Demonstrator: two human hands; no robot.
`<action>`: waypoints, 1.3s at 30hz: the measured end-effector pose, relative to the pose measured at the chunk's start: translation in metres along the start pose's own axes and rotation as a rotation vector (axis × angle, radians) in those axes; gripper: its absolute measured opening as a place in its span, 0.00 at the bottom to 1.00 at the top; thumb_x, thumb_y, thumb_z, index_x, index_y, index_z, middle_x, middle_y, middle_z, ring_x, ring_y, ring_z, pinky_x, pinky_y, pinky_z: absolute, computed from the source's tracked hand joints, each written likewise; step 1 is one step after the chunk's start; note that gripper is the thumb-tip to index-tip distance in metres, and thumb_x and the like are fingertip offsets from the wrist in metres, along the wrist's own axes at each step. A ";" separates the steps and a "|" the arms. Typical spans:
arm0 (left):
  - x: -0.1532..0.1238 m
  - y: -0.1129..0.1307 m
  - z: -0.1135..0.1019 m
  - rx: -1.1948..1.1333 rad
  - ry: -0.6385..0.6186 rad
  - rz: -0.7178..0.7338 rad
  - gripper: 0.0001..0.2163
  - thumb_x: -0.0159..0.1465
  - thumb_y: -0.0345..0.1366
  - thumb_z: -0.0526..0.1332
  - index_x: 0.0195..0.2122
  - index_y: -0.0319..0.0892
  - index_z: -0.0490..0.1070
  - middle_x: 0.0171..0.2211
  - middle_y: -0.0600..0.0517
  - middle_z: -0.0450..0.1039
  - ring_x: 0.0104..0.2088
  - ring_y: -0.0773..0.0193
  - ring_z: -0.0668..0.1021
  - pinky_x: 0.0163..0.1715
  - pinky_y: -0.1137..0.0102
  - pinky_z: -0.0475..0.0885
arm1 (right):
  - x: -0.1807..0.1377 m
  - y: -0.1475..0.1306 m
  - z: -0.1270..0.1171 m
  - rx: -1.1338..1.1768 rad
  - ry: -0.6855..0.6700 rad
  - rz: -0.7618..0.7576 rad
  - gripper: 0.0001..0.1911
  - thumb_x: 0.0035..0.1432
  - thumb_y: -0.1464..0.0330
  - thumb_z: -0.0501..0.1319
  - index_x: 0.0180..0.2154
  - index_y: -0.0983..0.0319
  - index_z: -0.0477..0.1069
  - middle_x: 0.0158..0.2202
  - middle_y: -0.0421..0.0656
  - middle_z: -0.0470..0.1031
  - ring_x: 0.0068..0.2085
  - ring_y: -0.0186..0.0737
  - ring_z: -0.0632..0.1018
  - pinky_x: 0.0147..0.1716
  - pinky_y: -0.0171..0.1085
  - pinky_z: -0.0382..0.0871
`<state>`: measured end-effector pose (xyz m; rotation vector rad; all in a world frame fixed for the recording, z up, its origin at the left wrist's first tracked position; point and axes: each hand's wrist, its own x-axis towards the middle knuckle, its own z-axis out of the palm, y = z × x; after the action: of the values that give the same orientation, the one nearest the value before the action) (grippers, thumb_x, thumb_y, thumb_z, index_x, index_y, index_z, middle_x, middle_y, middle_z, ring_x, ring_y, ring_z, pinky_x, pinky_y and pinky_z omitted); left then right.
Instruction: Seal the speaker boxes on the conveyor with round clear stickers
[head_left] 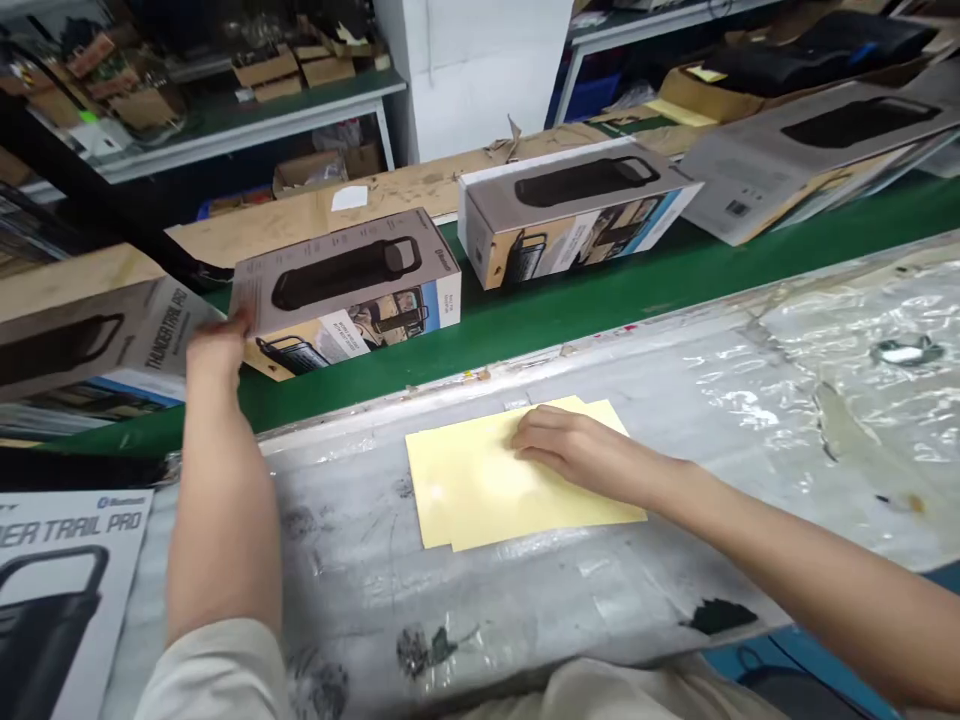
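Note:
My left hand (217, 345) reaches forward to the left end of a grey printed carton (345, 275), with its fingers against the carton's edge. It is in the gap beside another carton (161, 335) marked "Thunder Trail Pro". The hand looks open, not wrapped round the carton, though some fingers are hidden. On the plastic-covered worktop, my right hand (559, 445) rests on yellow sheets (480, 490) that overlap slightly out of line. Its fingers are bent and pressed together at the top sheet, apparently pinching it; the fingertips are partly hidden.
The cartons stand in a row on a green conveyor belt (300, 395), with two more cartons (585, 215) (817, 160) to the right. A large carton (67, 600) lies near left. A black post (112, 200) crosses upper left. Behind are a wooden ledge, a white pillar (480, 70) and cluttered benches.

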<state>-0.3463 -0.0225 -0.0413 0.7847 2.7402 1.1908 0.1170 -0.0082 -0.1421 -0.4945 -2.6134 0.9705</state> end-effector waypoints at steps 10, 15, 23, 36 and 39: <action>-0.254 -0.013 0.042 -0.044 -0.991 0.886 0.10 0.69 0.37 0.61 0.50 0.48 0.77 0.54 0.45 0.76 0.55 0.53 0.76 0.58 0.58 0.69 | -0.037 -0.030 0.039 -0.024 0.069 0.070 0.12 0.66 0.77 0.55 0.37 0.59 0.76 0.35 0.47 0.75 0.37 0.49 0.78 0.34 0.44 0.75; -0.283 -0.026 0.055 0.059 -1.066 0.870 0.10 0.69 0.37 0.64 0.49 0.47 0.80 0.58 0.45 0.74 0.52 0.54 0.76 0.57 0.59 0.70 | -0.048 -0.020 0.063 0.008 0.214 0.075 0.16 0.63 0.76 0.52 0.37 0.53 0.76 0.37 0.49 0.76 0.35 0.52 0.79 0.30 0.46 0.76; -0.279 -0.025 0.052 0.069 -1.066 0.851 0.09 0.68 0.39 0.66 0.48 0.47 0.81 0.58 0.47 0.74 0.54 0.54 0.75 0.57 0.59 0.70 | -0.050 -0.024 0.059 -0.013 0.179 0.105 0.17 0.63 0.77 0.51 0.37 0.53 0.75 0.37 0.49 0.77 0.36 0.52 0.80 0.31 0.47 0.77; -0.277 -0.031 0.056 0.051 -1.007 0.967 0.08 0.70 0.37 0.64 0.48 0.46 0.79 0.58 0.47 0.74 0.51 0.56 0.76 0.55 0.60 0.71 | -0.049 -0.029 0.058 -0.137 0.187 0.037 0.16 0.67 0.79 0.49 0.36 0.61 0.73 0.35 0.46 0.73 0.34 0.44 0.76 0.32 0.40 0.72; -0.275 -0.032 0.056 0.016 -0.993 1.014 0.09 0.71 0.37 0.61 0.49 0.46 0.78 0.58 0.45 0.74 0.50 0.56 0.76 0.54 0.59 0.71 | -0.048 -0.033 0.057 -0.133 0.209 0.049 0.14 0.68 0.78 0.51 0.39 0.63 0.74 0.38 0.48 0.73 0.37 0.46 0.74 0.35 0.42 0.73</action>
<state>-0.1074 -0.1327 -0.1445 2.1346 1.4904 0.4982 0.1303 -0.0837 -0.1693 -0.6584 -2.4964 0.7188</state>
